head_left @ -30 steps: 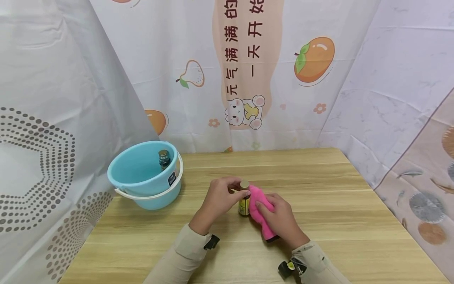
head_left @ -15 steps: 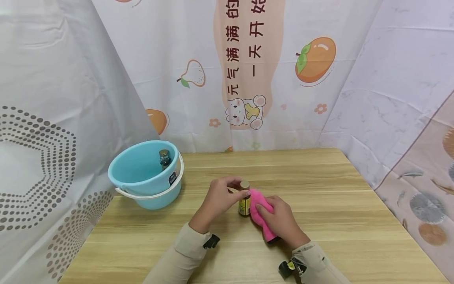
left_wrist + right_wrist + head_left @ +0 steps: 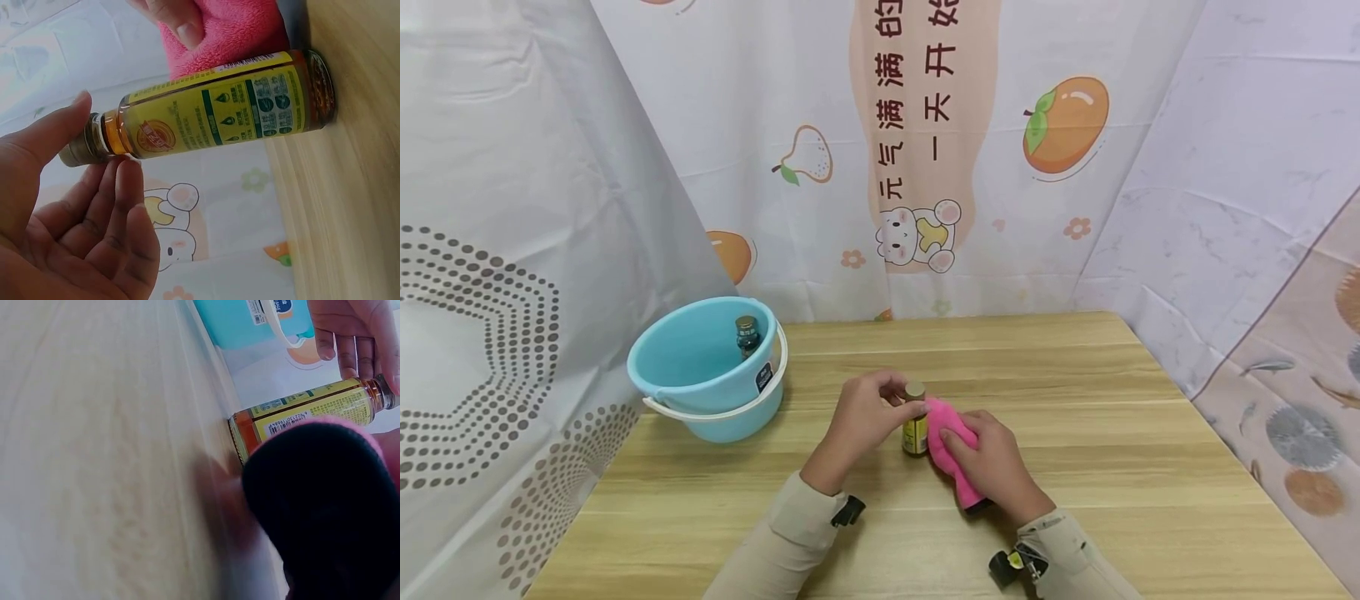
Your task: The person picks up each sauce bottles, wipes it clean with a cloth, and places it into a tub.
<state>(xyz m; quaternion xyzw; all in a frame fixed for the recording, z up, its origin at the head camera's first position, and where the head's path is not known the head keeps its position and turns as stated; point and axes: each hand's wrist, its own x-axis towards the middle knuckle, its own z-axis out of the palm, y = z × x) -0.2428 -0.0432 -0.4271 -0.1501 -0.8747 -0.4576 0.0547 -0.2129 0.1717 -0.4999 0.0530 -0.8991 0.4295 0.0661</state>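
A small glass bottle [image 3: 915,435] with a yellow label and gold-brown cap stands upright on the table, with amber glass or contents showing in the left wrist view. Its neck and cap are pinched between thumb and fingers of my left hand [image 3: 867,417]. My right hand [image 3: 997,460] grips a fluffy pink cloth [image 3: 240,37] against or very near the bottle's right side. A dark, rounded end of the pink cloth [image 3: 319,494] fills much of the right wrist view and hides part of the bottle and hand.
A light blue bucket [image 3: 703,415] with a white handle stands at the table's back left. Inside it is a dark bottle [image 3: 747,335] with a gold-brown cap. Printed curtains [image 3: 820,258] enclose the wooden table [image 3: 1060,375] at the back and sides.
The top of the pink cloth has come down slightly along the bottle since one second ago. My left hand keeps its pinch, and the bottle has shifted a tiny bit left.
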